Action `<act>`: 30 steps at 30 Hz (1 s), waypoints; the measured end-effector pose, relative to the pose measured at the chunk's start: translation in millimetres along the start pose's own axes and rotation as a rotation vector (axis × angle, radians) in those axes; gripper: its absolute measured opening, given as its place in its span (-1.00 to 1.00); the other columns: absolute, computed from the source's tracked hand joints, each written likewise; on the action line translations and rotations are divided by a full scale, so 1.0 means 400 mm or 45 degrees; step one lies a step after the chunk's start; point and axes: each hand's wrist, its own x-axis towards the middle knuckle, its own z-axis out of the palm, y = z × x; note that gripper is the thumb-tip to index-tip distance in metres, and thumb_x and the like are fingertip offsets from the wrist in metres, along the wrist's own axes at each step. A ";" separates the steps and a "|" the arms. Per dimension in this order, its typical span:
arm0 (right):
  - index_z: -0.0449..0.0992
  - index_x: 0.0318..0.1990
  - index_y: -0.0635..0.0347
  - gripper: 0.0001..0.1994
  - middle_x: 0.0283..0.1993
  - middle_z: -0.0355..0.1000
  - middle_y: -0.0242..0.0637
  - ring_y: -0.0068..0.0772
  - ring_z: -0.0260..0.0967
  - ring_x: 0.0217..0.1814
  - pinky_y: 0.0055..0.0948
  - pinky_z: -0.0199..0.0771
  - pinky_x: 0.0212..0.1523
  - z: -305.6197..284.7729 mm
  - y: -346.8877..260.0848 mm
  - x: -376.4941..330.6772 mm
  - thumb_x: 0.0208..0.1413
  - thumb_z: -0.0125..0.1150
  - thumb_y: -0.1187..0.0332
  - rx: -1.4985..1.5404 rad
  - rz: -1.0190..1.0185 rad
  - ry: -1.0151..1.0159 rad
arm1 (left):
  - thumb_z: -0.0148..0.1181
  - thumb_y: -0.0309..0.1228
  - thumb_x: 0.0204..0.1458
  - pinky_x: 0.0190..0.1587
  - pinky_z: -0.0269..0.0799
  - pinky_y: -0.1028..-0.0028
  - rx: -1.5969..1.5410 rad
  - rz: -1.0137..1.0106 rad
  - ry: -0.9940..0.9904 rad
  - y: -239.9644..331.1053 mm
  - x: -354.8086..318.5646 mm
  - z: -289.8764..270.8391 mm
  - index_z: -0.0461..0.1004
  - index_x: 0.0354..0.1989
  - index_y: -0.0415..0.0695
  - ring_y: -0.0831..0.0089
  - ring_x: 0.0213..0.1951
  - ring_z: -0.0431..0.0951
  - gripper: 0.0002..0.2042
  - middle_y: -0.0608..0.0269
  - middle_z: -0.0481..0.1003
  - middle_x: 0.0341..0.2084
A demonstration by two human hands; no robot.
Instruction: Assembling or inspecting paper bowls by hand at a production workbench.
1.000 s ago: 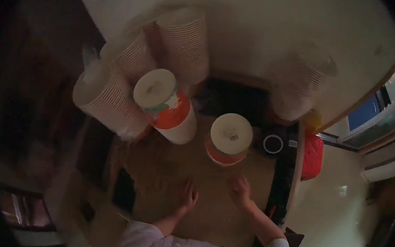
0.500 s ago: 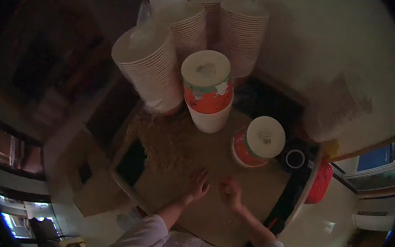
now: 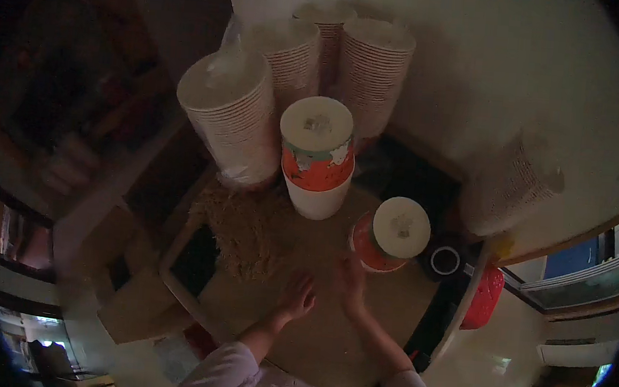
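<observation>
My left hand (image 3: 297, 294) hovers over the tan tabletop, its fingers loosely bent and apart, with nothing visible in it. Beside it, my right hand (image 3: 350, 290) has its fingers stretched forward and is open. Their tips come close to a short orange-red and white paper tub (image 3: 401, 228) standing upside down; I cannot tell whether they touch it. Left of my left hand lies a shaggy heap of brown fibrous strands (image 3: 245, 232). Farther back stands a taller upside-down stack of tubs (image 3: 318, 161), an orange-red printed one over a white one.
Several tall stacks of white tubs (image 3: 228, 118) in clear plastic stand along the back. Another wrapped stack (image 3: 514, 184) leans at the right wall. A dark roll of tape (image 3: 444, 260) lies right of the short tub. A red bag (image 3: 483, 298) hangs past the table's right edge.
My right hand has uncurled and moved forward toward the short tub. My left hand has shifted slightly left. The whole view has tilted a little, so the tubs appear lower.
</observation>
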 end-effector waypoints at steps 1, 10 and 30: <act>0.30 -0.11 0.12 -0.76 -0.08 0.25 -0.34 -0.44 0.19 -0.01 -0.50 0.23 -0.01 0.031 -0.040 0.043 0.08 -0.05 0.27 -0.014 0.011 0.021 | 0.09 -0.35 -0.19 0.10 0.04 0.09 -0.009 0.006 0.003 0.009 0.012 -0.001 0.23 -0.04 -0.24 -0.03 0.09 0.10 -0.52 -0.04 0.18 -0.01; 0.25 -0.08 0.19 -0.74 -0.15 0.25 -0.35 -0.51 0.20 -0.19 -0.52 0.28 -0.15 0.077 0.058 0.347 0.04 -0.02 0.47 0.508 -0.125 0.319 | 0.09 -0.36 -0.20 0.10 0.04 0.10 0.066 0.090 0.017 0.042 0.040 -0.042 0.17 0.04 -0.18 0.00 0.08 0.13 -0.46 -0.04 0.15 0.04; 0.42 -0.24 0.22 -0.77 -0.32 0.40 -0.24 -0.45 0.33 -0.33 -0.55 0.33 -0.35 0.122 0.076 0.500 -0.11 0.09 0.38 -1.231 -0.250 0.185 | -0.04 -0.31 -0.01 0.01 0.17 0.29 -0.993 -1.175 -0.156 -0.307 0.034 0.077 0.33 -0.15 -0.15 0.23 -0.04 0.29 -0.73 0.07 0.29 -0.09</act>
